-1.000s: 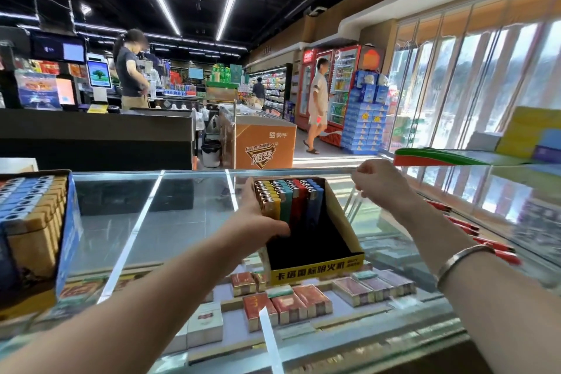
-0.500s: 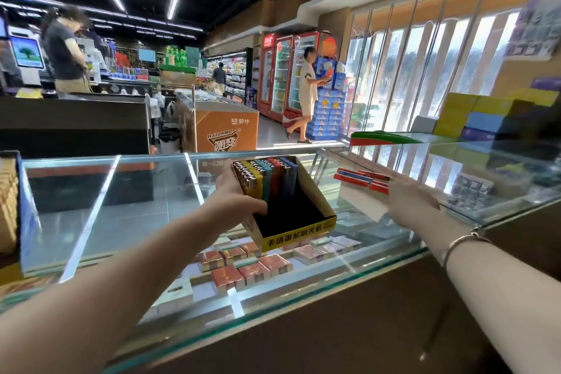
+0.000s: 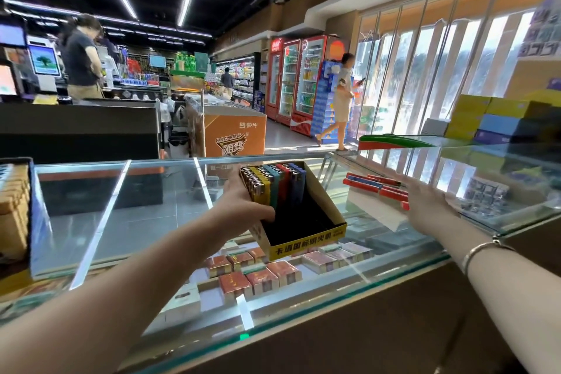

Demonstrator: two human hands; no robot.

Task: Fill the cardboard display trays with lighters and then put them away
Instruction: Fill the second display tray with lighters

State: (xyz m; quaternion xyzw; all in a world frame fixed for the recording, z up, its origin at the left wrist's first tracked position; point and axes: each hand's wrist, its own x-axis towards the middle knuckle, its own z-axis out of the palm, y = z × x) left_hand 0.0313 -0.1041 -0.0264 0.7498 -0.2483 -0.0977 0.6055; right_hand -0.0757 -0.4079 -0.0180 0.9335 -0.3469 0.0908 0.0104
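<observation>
- Cardboard display tray point(image 3: 306, 231) stands on the glass counter point(image 3: 121, 206), its far end holding a row of lighters point(image 3: 273, 184); most of it is empty.
- Left hand point(image 3: 246, 206) still grips its left wall.
- Right hand point(image 3: 425, 206), raised a second ago, now reaches with fingers extended to the red lighters point(image 3: 385, 188), probably for refilling; holds nothing yet.

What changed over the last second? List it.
The right hand left the far edge of the tray and swung right to the loose lighters, fingers out. The left hand keeps its grip on the tray's left side; the lighter row is unchanged.
</observation>
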